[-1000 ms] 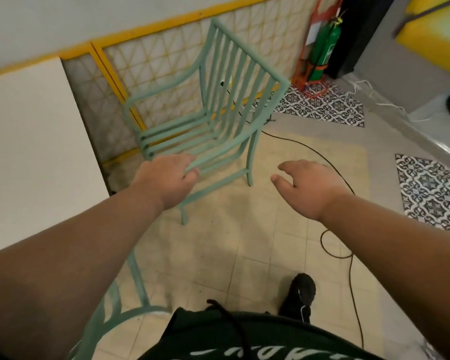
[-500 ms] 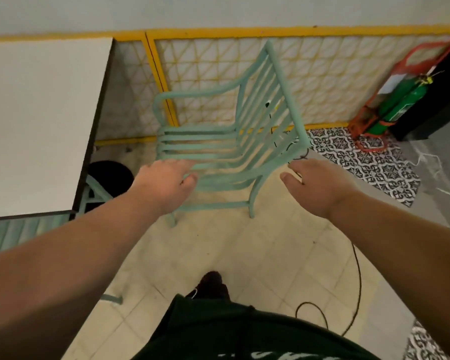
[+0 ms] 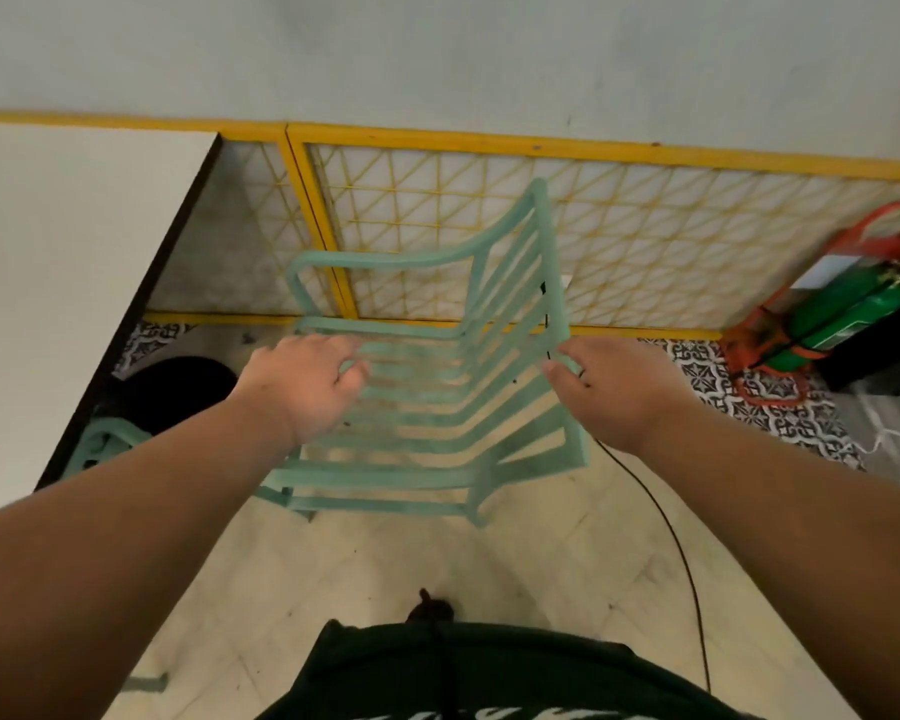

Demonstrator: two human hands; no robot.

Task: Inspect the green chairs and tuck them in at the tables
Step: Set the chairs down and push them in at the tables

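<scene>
You have a yellow lattice panel [image 3: 645, 241] along the wall, a green extinguisher [image 3: 848, 319] in its red stand at right, and a black cable [image 3: 681, 553] crossing the floor tiles.

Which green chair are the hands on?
The green slatted chair standing in the open by the yellow lattice: left hand and right hand both touch it. The other chair sits mostly hidden under the white table.

The chair [image 3: 437, 387] stands in the middle, in front of the fence [image 3: 645, 241]. The table [image 3: 74, 283] is to its left. A tank [image 3: 848, 314] sits far right by the fence. A cord [image 3: 666, 522] lies on the floor [image 3: 515, 563] to the right of the chair. Another chair [image 3: 102, 444] sits under the table.
</scene>
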